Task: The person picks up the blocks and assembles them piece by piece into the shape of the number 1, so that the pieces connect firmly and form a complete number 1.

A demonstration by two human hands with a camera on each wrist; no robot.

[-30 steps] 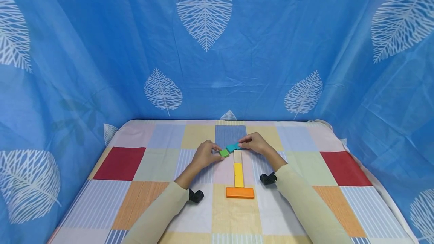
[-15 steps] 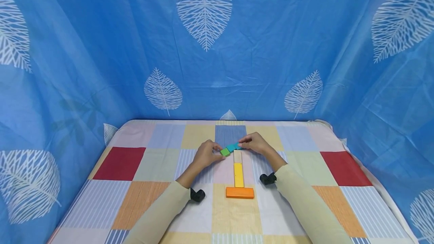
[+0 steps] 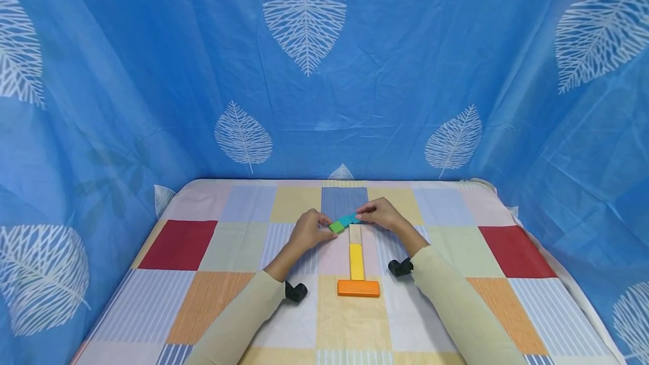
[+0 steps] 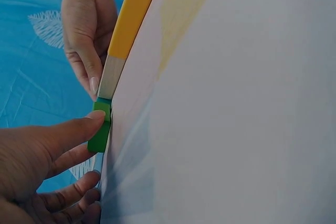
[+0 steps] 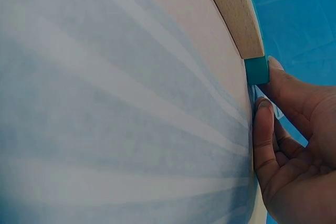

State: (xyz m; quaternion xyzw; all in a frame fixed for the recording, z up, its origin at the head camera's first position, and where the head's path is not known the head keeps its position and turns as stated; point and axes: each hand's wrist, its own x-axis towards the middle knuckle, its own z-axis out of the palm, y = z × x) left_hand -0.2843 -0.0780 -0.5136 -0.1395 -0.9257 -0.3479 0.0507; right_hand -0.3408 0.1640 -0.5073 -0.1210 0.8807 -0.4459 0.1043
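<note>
In the head view my left hand (image 3: 306, 231) pinches a small green block (image 3: 337, 227) between thumb and fingers. One end of that block meets a teal block (image 3: 347, 220), and the two form a slanting row. At the row's right end my right hand (image 3: 381, 216) pinches the teal piece. The left wrist view has my left thumb on the green block (image 4: 98, 139). A plain wooden block (image 3: 355, 234) stands just below the teal one; in the right wrist view it seems to touch the teal block (image 5: 256, 72), with my right thumb at that block's end.
Below the wooden block a yellow block (image 3: 356, 261) continues the line toward me. An orange block (image 3: 358, 288) lies crosswise at its near end. Everything rests on a patchwork cloth (image 3: 243, 246), with a blue leaf-print curtain (image 3: 355, 117) behind.
My left hand has slid the green block a little to the right, closing the small gap to the teal block. The right hand has stayed in place.
</note>
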